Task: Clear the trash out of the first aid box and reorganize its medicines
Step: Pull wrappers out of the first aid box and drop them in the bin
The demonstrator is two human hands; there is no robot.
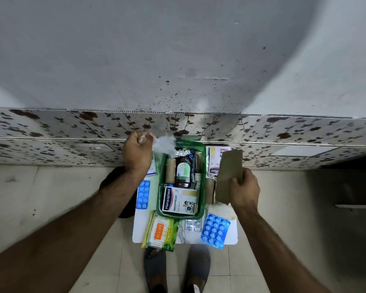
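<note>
Head view looks straight down on a green first aid box [202, 166] that sits open on a small white table [230, 235]. The left hand [138, 152] is closed in a fist around crumpled clear plastic wrap [163, 142], held just beyond the box's far left corner and clear of its rim. The right hand [244, 188] pinches a flat brown cardboard piece [227, 174] by its near edge, thumb on top, lifted beside the box's right wall.

Inside the box lie a brown syrup bottle [183, 171], a bandage roll [170, 170] left of it, crumpled foil [179, 153] at the far end and a Hansaplast plaster carton [179, 200] at the near end. Around the box sit a blue tablet strip [143, 194] on the left, a larger blue blister sheet [215, 230] at the near right, a silver blister strip [192, 225] and a cotton bud pack [160, 231] at the near side.

Both hands appear to carry trash, so the step in hand is probably disposal. To do it well, keep the fist tight so the wrap does not trail back into the box, carry both pieces away together, and leave the medicines undisturbed. The foil looks like the next scrap to remove.
</note>
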